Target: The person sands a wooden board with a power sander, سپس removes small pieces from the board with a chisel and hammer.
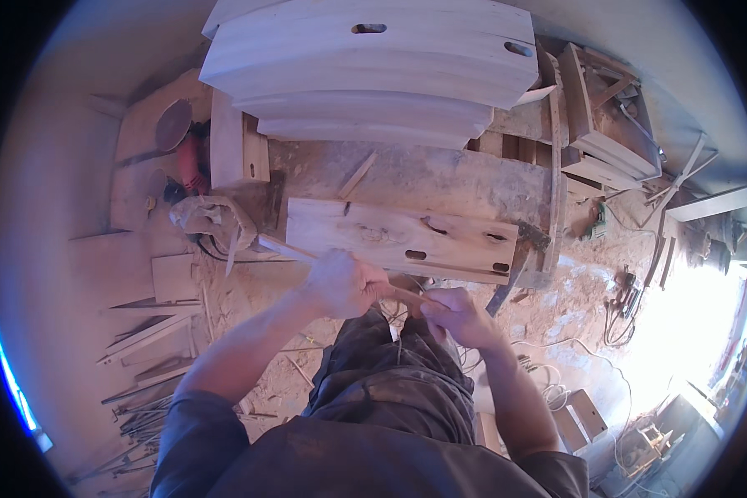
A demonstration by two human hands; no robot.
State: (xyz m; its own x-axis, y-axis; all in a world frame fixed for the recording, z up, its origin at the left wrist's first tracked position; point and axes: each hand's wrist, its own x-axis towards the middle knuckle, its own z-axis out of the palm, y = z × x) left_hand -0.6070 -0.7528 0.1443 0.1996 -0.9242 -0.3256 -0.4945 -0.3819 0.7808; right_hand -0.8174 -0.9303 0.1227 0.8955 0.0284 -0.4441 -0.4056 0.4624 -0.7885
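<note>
A thin strip of pale wood (pixel 284 246) runs between my two hands in front of my body, its free end sticking out past the left one. My left hand (pixel 344 284) is closed around the strip. Fingers of my right hand (pixel 460 317) pinch its other end, a little lower and to the right. Just beyond them lies a pale plank (pixel 365 224) with dark knots and slots cut through it, resting on a dusty bench (pixel 506 187). The strip's near end is partly hidden by my right fingers.
Large slotted boards (pixel 373 75) are stacked at the far side. A red power tool (pixel 191 162) and a crumpled sack (pixel 212 220) sit at the left, above leaning wood offcuts (pixel 149 336). Wooden drawers (pixel 606 116) stand far right. Cables (pixel 589 349) cross the dusty floor.
</note>
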